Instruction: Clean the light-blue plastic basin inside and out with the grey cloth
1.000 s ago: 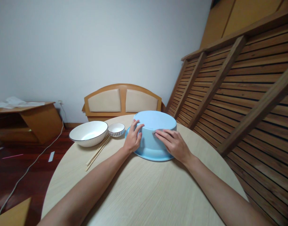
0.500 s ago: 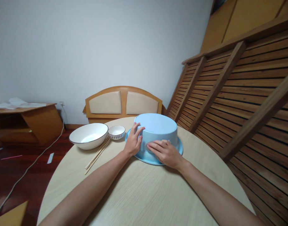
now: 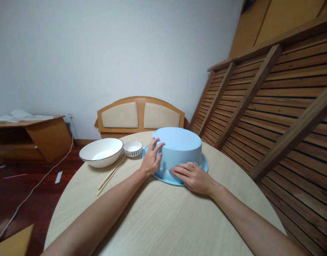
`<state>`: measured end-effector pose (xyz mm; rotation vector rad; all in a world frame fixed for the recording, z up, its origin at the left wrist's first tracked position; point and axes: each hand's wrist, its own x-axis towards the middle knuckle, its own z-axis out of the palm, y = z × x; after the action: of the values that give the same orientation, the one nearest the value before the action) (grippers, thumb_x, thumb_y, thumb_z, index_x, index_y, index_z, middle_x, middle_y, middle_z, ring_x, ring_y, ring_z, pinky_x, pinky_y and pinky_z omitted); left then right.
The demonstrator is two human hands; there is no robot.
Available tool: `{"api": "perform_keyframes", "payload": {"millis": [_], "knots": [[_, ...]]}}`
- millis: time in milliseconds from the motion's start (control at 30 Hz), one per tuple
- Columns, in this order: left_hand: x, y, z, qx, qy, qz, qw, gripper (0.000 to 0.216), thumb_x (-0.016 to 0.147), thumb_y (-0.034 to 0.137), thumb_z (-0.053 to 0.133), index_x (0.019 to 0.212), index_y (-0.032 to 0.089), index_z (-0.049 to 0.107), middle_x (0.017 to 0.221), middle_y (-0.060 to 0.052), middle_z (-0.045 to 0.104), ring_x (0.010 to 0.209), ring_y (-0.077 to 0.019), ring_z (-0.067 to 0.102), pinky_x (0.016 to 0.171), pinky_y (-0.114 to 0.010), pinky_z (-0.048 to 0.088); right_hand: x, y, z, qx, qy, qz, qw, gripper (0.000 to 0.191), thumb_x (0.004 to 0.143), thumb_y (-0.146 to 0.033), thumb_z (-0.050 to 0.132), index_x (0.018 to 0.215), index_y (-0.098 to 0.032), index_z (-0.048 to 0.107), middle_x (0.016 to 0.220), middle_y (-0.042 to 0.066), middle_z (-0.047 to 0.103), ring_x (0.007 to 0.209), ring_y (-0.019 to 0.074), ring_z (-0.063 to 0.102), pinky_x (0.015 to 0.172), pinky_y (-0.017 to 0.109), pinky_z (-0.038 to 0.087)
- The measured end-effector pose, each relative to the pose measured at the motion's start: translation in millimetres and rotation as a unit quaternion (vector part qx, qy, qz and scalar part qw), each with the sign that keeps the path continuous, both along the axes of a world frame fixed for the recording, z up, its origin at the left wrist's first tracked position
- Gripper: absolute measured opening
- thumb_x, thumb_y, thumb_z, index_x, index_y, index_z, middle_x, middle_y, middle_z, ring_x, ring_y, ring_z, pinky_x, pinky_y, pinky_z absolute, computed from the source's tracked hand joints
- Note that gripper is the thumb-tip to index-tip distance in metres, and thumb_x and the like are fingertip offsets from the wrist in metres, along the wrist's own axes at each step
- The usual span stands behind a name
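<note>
A light blue plastic basin [image 3: 179, 145] stands upside down on the round pale wooden table [image 3: 163, 220]. My left hand [image 3: 151, 160] presses against the basin's left wall, fingers stretched up toward its base and thumb low near the rim. My right hand [image 3: 194, 177] lies flat on the near lower wall and rim, fingers pointing left. Anything under its palm is hidden.
Left of the basin are a small patterned bowl [image 3: 132, 147], a large white bowl [image 3: 100, 152] and a pair of chopsticks [image 3: 111, 173]. A padded chair back [image 3: 140, 115] stands behind the table. A slatted wooden frame [image 3: 272, 106] leans at the right. A low cabinet [image 3: 32, 137] and a floor cable [image 3: 32, 192] are at the left.
My right hand slid down the basin's near wall from the upper edge to the rim. A grey patch seen at its fingertips earlier no longer shows. The left hand stayed put.
</note>
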<state>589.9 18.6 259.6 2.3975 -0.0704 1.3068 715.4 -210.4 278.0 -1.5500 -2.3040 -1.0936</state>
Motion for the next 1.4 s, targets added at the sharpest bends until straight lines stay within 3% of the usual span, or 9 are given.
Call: {"api": "perform_keyframes", "payload": {"millis": [100, 300, 500, 567, 800, 967, 1067, 1267, 1400], "knots": [[0, 0, 0.2, -0.001, 0.0, -0.002, 1.0, 0.044, 0.105, 0.039, 0.034, 0.143, 0.023, 0.05, 0.16, -0.013, 0.034, 0.156, -0.0305, 0.022, 0.126, -0.057, 0.026, -7, 3, -3.3, -0.035, 0.002, 0.009, 0.999, 0.034, 0.105, -0.013, 0.042, 0.129, -0.016, 0.066, 0.125, 0.008, 0.073, 0.109, 0.021, 0.062, 0.089, 0.036, 0.045], [-1, 1, -0.4, -0.001, 0.0, -0.008, 1.0, 0.043, 0.106, 0.039, 0.033, 0.143, 0.022, 0.05, 0.161, -0.013, 0.034, 0.157, -0.0304, 0.02, 0.126, -0.057, 0.025, -1, 1, 2.8, 0.092, 0.053, -0.083, 0.991, 0.043, 0.103, -0.009, 0.045, 0.144, -0.012, 0.055, 0.133, 0.014, 0.068, 0.121, 0.0252, 0.056, 0.099, 0.041, 0.044], [-1, 1, -0.2, -0.001, 0.006, -0.004, 1.0, 0.043, 0.106, 0.037, 0.033, 0.143, 0.024, 0.049, 0.16, -0.012, 0.034, 0.157, -0.0305, 0.02, 0.126, -0.057, 0.025, -22, 10, -13.9, -0.055, 0.022, -0.012, 0.998, 0.03, 0.105, -0.016, 0.049, 0.13, -0.018, 0.066, 0.125, 0.007, 0.072, 0.11, 0.0212, 0.061, 0.091, 0.037, 0.047], [-1, 1, -0.5, -0.001, 0.004, -0.005, 1.0, 0.044, 0.106, 0.038, 0.032, 0.144, 0.024, 0.049, 0.161, -0.012, 0.033, 0.157, -0.0304, 0.02, 0.126, -0.057, 0.025, -24, 11, -13.0, -0.067, 0.027, -0.009, 0.997, 0.028, 0.105, -0.017, 0.05, 0.128, -0.019, 0.066, 0.124, 0.007, 0.073, 0.109, 0.0207, 0.061, 0.09, 0.036, 0.047], [0, 2, -1.7, -0.004, 0.007, 0.002, 1.0, 0.046, 0.107, 0.043, 0.03, 0.144, 0.025, 0.049, 0.161, -0.011, 0.033, 0.157, -0.0291, 0.019, 0.126, -0.057, 0.024, -6, 1, -1.9, 0.063, 0.042, -0.095, 0.993, 0.043, 0.101, -0.007, 0.051, 0.143, -0.015, 0.057, 0.136, 0.012, 0.067, 0.12, 0.0256, 0.056, 0.097, 0.041, 0.043], [1, 1, -0.1, -0.005, 0.002, -0.006, 1.0, 0.044, 0.106, 0.039, 0.031, 0.143, 0.024, 0.049, 0.16, -0.012, 0.034, 0.157, -0.0304, 0.02, 0.126, -0.058, 0.024, -22, 11, -12.3, -0.046, 0.023, -0.017, 0.999, 0.029, 0.104, -0.016, 0.052, 0.13, -0.018, 0.065, 0.126, 0.009, 0.072, 0.112, 0.0217, 0.059, 0.091, 0.038, 0.044], [0, 1, 0.3, -0.004, 0.005, -0.006, 1.0, 0.043, 0.106, 0.036, 0.032, 0.143, 0.025, 0.049, 0.16, -0.012, 0.034, 0.157, -0.0311, 0.02, 0.126, -0.059, 0.025, -29, 13, -9.9, -0.092, 0.042, -0.015, 0.995, 0.027, 0.102, -0.017, 0.055, 0.126, -0.02, 0.067, 0.121, 0.008, 0.073, 0.107, 0.0208, 0.061, 0.087, 0.037, 0.045], [0, 2, -0.5, -0.003, 0.01, 0.0, 1.0, 0.045, 0.107, 0.041, 0.028, 0.143, 0.024, 0.049, 0.16, -0.011, 0.033, 0.157, -0.0292, 0.02, 0.127, -0.057, 0.024, -15, -1, 7.3, -0.13, 0.109, -0.031, 0.985, 0.034, 0.087, -0.01, 0.059, 0.117, -0.02, 0.07, 0.115, 0.008, 0.073, 0.103, 0.0215, 0.061, 0.085, 0.035, 0.045], [0, 2, 0.1, -0.003, 0.009, 0.0, 1.0, 0.045, 0.107, 0.041, 0.027, 0.143, 0.025, 0.049, 0.16, -0.011, 0.034, 0.157, -0.0289, 0.02, 0.127, -0.056, 0.024, -13, -4, 5.8, -0.127, 0.114, -0.037, 0.985, 0.036, 0.084, -0.009, 0.058, 0.116, -0.019, 0.07, 0.114, 0.009, 0.071, 0.102, 0.0219, 0.06, 0.085, 0.035, 0.045]]}}
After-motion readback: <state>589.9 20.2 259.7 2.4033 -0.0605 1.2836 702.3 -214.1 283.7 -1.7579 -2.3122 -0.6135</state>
